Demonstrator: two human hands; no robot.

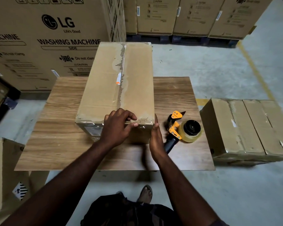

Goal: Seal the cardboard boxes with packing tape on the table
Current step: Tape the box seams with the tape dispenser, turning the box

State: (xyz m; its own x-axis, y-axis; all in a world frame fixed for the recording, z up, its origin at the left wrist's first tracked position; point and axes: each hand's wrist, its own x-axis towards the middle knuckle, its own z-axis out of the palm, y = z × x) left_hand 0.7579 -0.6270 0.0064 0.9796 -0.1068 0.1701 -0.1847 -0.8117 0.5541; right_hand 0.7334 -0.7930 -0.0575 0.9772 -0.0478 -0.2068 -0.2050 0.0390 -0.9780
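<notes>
Now the long brown cardboard box (101,88) stands on the wooden table (55,144), its axis running near to far, left hand (116,129) gripping its near top edge, right hand (156,141) flat against its right corner, nearest the yellow-black tape dispenser (183,128).

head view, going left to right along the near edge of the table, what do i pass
left hand gripping the near edge of the cardboard box → right hand flat on its side → tape dispenser → taped boxes beside the table
</notes>
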